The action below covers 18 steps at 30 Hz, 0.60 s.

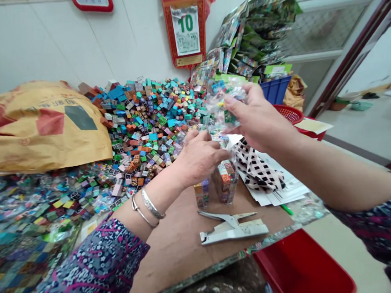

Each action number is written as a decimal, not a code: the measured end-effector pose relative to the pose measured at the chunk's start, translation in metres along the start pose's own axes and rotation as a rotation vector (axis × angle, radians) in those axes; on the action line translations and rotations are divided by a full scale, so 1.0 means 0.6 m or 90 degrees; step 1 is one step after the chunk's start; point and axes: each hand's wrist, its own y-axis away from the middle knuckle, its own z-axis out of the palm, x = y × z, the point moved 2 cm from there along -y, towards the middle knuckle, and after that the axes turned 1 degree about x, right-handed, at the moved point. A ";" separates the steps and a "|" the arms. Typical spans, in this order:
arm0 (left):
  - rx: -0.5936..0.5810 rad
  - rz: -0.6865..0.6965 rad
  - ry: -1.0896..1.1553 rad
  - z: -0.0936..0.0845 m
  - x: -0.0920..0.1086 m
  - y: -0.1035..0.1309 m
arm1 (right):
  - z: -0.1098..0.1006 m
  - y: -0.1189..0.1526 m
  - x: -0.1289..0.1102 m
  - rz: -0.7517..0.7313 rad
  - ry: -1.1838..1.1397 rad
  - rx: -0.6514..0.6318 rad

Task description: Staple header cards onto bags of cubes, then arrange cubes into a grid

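Observation:
My right hand (pixel 252 114) is closed on a clear plastic bag of small colourful pieces (pixel 224 100), raised above the worktop. Lower and to its left, my left hand (pixel 203 157) has its fingers curled at the top of another clear plastic bag (pixel 226 180), which stands upright with patterned blocks inside. My fingers hide part of that bag's mouth. Just left of this bag a stack of patterned blocks (pixel 202 194) stands on the brown board (pixel 176 239). In front of both lies a silver hand stapler (pixel 232 227).
A large heap of loose blocks (pixel 152 123) covers the back, beside a yellow sack (pixel 43 132). A checkered cloth (pixel 259 166) lies on papers (pixel 288 193) at right. A red bin (pixel 305 264) sits below the front edge. Packed bags (pixel 254 36) fill a blue basket (pixel 274 89).

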 end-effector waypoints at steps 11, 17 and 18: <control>-0.022 -0.005 -0.012 0.002 0.008 0.003 | 0.005 0.003 0.029 0.154 -0.015 0.006; 0.053 -0.047 -0.031 0.001 0.005 0.007 | -0.026 -0.003 0.039 0.004 0.436 -0.168; 0.065 -0.049 -0.033 0.002 0.005 0.007 | -0.026 -0.007 0.038 -0.005 0.484 -0.226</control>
